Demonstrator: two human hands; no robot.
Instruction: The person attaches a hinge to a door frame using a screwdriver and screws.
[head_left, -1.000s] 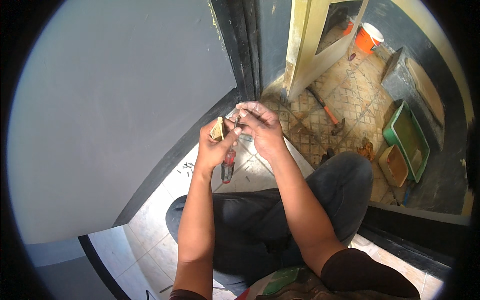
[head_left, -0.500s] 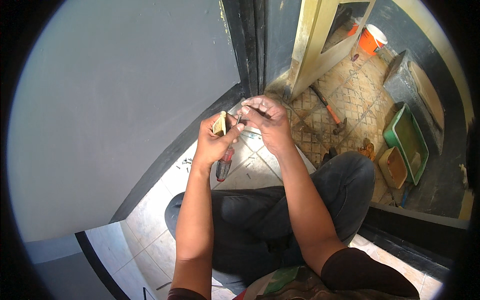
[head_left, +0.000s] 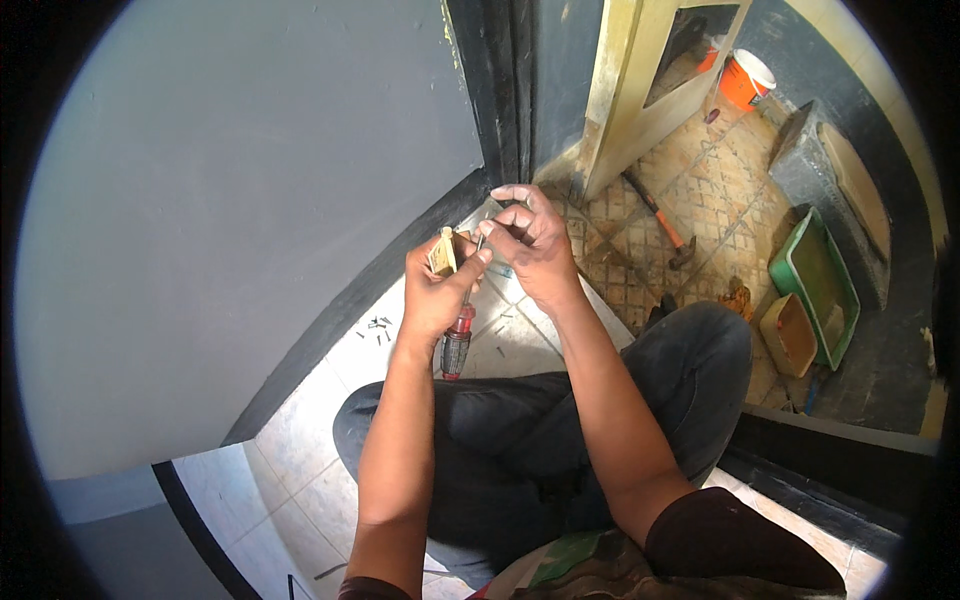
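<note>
- Left hand (head_left: 437, 292): fingers closed around two items at once. The first is a small yellowish brass-coloured metal hinge piece (head_left: 442, 252), pinched upright at the top of the fist. The second is a screwdriver with a red and clear plastic handle (head_left: 456, 342), its handle hanging below the palm and its thin shaft running up toward the fingertips.
- Right hand (head_left: 530, 240): fingers curled together, with the tips of thumb and forefinger meeting just beside the hinge piece. Whatever they pinch is too small to identify; it may be a screw.
- Location of the work: both hands are raised in front of the seated person, above the pale tiled floor (head_left: 300, 440) and close to the dark door frame (head_left: 500, 90). The hinge piece is held in the air and is not set against frame or wall.
- Progress, as a judgement: the stage appears to be preparation. The hinge piece is in hand but not mounted; the screwdriver is parked in the grip, not applied to any fastener.
- Remaining, as a judgement: positioning the hinge piece and driving its fasteners.
- Nearby stock: a scatter of small dark screws (head_left: 378, 325) lies on the tiles by the grey wall (head_left: 250, 200).
- Other tools: a hammer with an orange handle (head_left: 662, 222) lies on the patterned floor, well apart from both hands, next to a green plastic tray (head_left: 815, 285).
</note>
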